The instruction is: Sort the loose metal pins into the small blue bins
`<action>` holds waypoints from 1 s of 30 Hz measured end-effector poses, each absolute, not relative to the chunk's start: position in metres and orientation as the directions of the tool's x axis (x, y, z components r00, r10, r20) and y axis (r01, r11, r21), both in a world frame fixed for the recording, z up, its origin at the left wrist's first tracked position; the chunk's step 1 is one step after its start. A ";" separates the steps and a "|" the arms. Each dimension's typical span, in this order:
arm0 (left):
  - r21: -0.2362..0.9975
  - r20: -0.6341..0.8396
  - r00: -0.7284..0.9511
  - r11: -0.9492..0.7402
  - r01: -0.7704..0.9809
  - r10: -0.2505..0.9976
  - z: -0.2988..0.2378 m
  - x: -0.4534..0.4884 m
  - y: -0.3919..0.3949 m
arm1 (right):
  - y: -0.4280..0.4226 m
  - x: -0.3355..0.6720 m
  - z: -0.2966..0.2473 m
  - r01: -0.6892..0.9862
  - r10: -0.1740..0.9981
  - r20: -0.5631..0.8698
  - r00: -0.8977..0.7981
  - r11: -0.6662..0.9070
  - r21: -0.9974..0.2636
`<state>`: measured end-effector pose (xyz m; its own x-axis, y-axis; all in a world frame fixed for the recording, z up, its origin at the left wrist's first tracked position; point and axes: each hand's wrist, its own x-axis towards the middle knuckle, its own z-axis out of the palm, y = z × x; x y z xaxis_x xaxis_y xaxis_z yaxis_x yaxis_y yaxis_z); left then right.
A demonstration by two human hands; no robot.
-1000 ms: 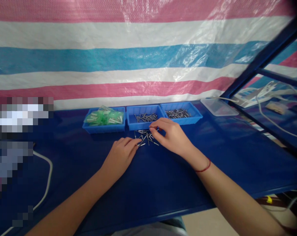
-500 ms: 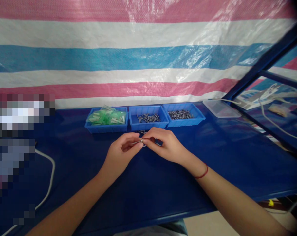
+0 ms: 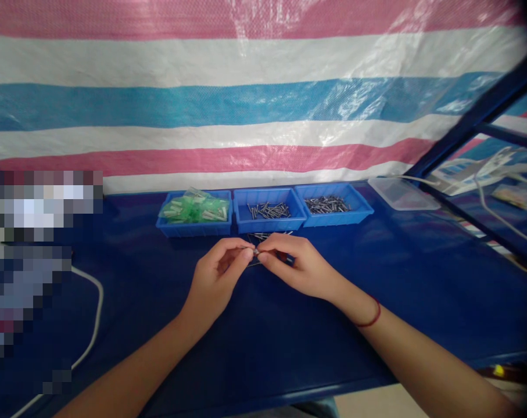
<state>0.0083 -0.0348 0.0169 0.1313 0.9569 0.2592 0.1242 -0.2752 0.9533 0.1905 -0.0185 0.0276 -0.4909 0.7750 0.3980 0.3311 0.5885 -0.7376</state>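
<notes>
The pin (image 3: 255, 252) is up between the person's fingertips, over the table (image 3: 246, 342) and just on the near side of the middle bin (image 3: 269, 226). Its long axis seems to run roughly left to right, from one hand toward the other; the fingers cover most of it, so which end is which cannot be told. The left hand (image 3: 219, 271) is narrow, thumb and forefinger pinched on the pin; the right hand (image 3: 294, 262) is narrow too, its thumb and fingertips meeting the pin from the other side. Work on this one looks under way rather than finished, since both hands have it and it is not set down. Loose pins (image 3: 263, 236) lie at mixed angles on the table behind the hands, partly hidden, and are probably what is left to handle; their number cannot be told. The middle bin holds a scattered heap of metal pieces, and the right bin (image 3: 339, 218) a fuller one; whether either heap counts as done does not show. Touching or close in the same row, the left bin (image 3: 196, 230) holds green bags (image 3: 193, 209). Farther right lies a clear lid (image 3: 402, 194), well apart from the hands.
</notes>
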 end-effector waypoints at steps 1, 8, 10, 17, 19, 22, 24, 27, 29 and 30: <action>0.953 0.257 0.138 -0.275 0.129 0.956 0.017 0.008 -0.035 | -0.019 0.190 0.027 0.327 0.776 0.399 -0.489 0.587 -0.741; 0.941 0.271 0.138 -0.293 0.173 0.953 0.017 0.007 -0.036 | -0.019 0.187 0.023 0.302 0.797 0.413 -0.440 0.564 -0.768; 0.938 0.276 0.129 -0.296 0.180 0.953 0.016 0.006 -0.035 | -0.018 0.187 0.022 0.300 0.811 0.428 -0.398 0.556 -0.775; 0.921 0.283 0.157 -0.314 0.231 0.946 0.012 0.003 -0.030 | -0.018 0.188 0.025 0.326 0.810 0.518 -0.275 0.586 -0.742; 0.905 0.285 0.186 -0.328 0.272 0.940 0.012 0.002 -0.029 | -0.020 0.188 0.027 0.338 0.798 0.522 -0.301 0.601 -0.725; 0.856 0.281 0.258 -0.363 0.368 0.924 0.013 0.002 -0.027 | -0.022 0.187 0.030 0.375 0.791 0.506 -0.344 0.610 -0.698; 0.816 0.272 0.298 -0.383 0.432 0.915 0.013 0.002 -0.027 | -0.021 0.189 0.032 0.412 0.793 0.501 -0.347 0.609 -0.678; 0.731 0.299 0.321 -0.431 0.529 0.899 0.010 0.003 -0.027 | -0.014 0.202 0.036 0.513 0.799 0.544 -0.258 0.590 -0.624; 0.648 0.331 0.360 -0.487 0.586 0.872 0.007 0.003 -0.027 | -0.005 0.219 0.040 0.616 0.782 0.613 -0.117 0.541 -0.572; 0.603 0.339 0.387 -0.513 0.611 0.858 0.005 0.002 -0.026 | 0.000 0.230 0.041 0.668 0.760 0.649 -0.036 0.501 -0.550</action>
<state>0.0023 -0.0261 0.0051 0.3866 0.8577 0.3389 0.6108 -0.5134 0.6027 0.2300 -0.0004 0.0413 -0.0357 0.7596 0.6494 0.6682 0.5014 -0.5496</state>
